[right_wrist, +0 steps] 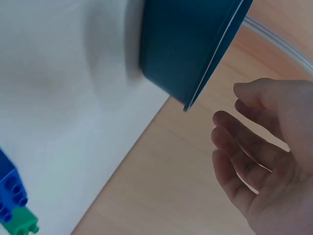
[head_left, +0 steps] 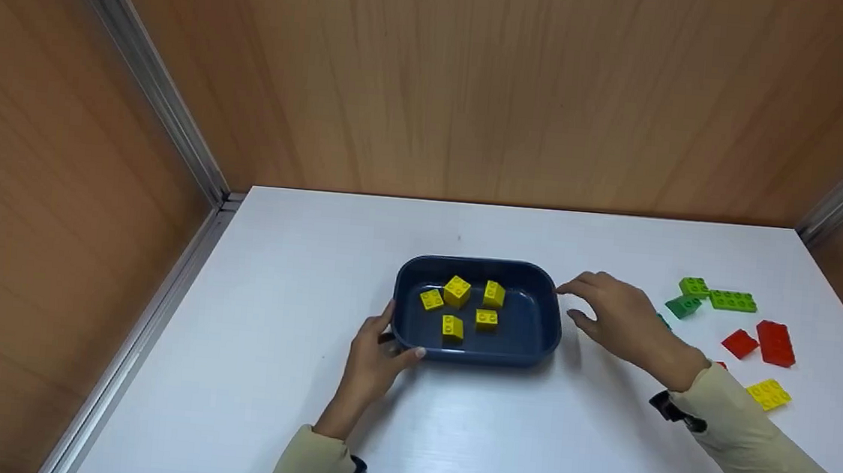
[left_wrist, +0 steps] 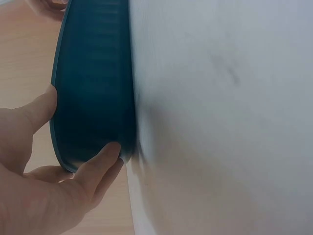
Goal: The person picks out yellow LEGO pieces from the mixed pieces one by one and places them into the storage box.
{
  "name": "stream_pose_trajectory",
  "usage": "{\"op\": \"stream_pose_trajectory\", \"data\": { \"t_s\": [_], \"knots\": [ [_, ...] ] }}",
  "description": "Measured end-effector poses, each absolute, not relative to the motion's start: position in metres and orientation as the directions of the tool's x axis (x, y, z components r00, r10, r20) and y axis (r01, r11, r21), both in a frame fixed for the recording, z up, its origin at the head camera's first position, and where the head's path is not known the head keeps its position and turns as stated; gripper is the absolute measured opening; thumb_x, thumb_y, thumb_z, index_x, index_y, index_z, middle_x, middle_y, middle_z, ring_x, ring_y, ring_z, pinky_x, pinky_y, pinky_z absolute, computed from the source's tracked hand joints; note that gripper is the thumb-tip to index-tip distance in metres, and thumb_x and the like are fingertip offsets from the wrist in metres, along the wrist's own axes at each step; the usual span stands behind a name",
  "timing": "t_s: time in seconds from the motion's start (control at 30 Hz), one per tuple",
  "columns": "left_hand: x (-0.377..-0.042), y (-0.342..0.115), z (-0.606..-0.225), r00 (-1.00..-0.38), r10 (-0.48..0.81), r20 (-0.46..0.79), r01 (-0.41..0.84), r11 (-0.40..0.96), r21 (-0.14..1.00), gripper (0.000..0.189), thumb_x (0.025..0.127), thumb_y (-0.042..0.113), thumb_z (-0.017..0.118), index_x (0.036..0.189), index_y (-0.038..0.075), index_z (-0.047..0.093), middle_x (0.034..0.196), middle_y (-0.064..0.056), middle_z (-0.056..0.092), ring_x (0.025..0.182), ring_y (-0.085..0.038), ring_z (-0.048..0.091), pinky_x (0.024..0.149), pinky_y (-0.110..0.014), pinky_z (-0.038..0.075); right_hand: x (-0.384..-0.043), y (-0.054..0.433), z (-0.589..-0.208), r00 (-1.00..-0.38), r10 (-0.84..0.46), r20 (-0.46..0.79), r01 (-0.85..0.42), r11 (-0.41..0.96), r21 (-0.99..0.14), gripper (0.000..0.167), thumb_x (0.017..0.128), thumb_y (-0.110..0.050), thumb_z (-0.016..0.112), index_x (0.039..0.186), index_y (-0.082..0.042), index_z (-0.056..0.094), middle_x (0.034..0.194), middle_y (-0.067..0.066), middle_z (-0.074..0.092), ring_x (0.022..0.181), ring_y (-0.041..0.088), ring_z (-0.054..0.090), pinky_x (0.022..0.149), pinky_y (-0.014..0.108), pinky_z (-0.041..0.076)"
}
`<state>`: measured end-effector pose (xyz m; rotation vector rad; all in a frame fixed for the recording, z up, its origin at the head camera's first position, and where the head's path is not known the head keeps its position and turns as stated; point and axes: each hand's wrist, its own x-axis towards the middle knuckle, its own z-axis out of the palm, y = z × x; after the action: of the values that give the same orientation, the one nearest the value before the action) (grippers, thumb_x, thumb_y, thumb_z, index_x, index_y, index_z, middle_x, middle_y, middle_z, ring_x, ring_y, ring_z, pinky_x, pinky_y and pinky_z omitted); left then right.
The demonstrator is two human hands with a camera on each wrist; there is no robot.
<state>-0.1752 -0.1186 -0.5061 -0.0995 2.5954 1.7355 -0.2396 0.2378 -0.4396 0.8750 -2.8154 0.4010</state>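
Observation:
A dark blue rectangular dish (head_left: 525,359) stands on the white table, with several small yellow bricks (head_left: 457,291) spread over its floor. At its near left corner my left hand (head_left: 370,364) holds it, thumb against the front wall and fingers along the left end. In the left wrist view a digit meets the rim of the dish (left_wrist: 95,73) and other fingers lie against its end. My right hand (head_left: 622,320) is beside the right end, its index fingertip right at the rim in the head view. Its fingers (right_wrist: 239,137) are loosely bent with nothing between them in the right wrist view.
On the right of the table (head_left: 296,294) lie green bricks (head_left: 733,301), red bricks (head_left: 775,344) and a yellow brick (head_left: 769,395) close to the right sleeve. The right wrist view shows a blue brick (right_wrist: 11,183) by a green one. Wooden panels (head_left: 479,83) enclose the table.

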Motion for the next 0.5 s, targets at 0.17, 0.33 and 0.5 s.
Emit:
{"op": "stream_pose_trajectory", "data": {
  "t_s": [0.17,0.33,0.5],
  "knots": [
    [-0.175,-0.118,-0.506,-0.996,-0.051,-0.069,-0.083,0.366,0.927,0.092,0.090,0.008,0.085,0.165,0.001,0.031,0.144,-0.022,0.052,0.136,-0.041,0.056,0.105,-0.041,0.058,-0.235,0.254,-0.440,-0.825,-0.505,0.254,-0.556,0.806,-0.204,0.038,0.087,0.000,0.085,0.122,-0.006,0.075,0.116,0.010,0.075,0.106,0.031,0.071,0.087,0.050,0.064],
    [-0.175,-0.118,-0.507,-0.996,-0.043,-0.078,-0.088,0.348,0.933,0.092,0.091,0.007,0.084,0.165,0.002,0.030,0.144,-0.023,0.051,0.137,-0.042,0.055,0.105,-0.040,0.057,-0.228,0.269,-0.441,-0.849,-0.467,0.248,-0.517,0.832,-0.202,0.037,0.086,-0.001,0.085,0.121,-0.006,0.076,0.117,0.013,0.075,0.106,0.034,0.071,0.088,0.052,0.064],
    [-0.175,-0.118,-0.506,-0.996,-0.050,-0.074,-0.087,0.366,0.926,0.092,0.090,0.008,0.085,0.165,0.003,0.031,0.144,-0.022,0.052,0.136,-0.042,0.056,0.106,-0.041,0.057,-0.222,0.286,-0.442,-0.874,-0.416,0.250,-0.466,0.864,-0.190,0.037,0.086,0.000,0.085,0.122,-0.006,0.076,0.117,0.015,0.074,0.107,0.036,0.070,0.088,0.053,0.064]
  ]
}}
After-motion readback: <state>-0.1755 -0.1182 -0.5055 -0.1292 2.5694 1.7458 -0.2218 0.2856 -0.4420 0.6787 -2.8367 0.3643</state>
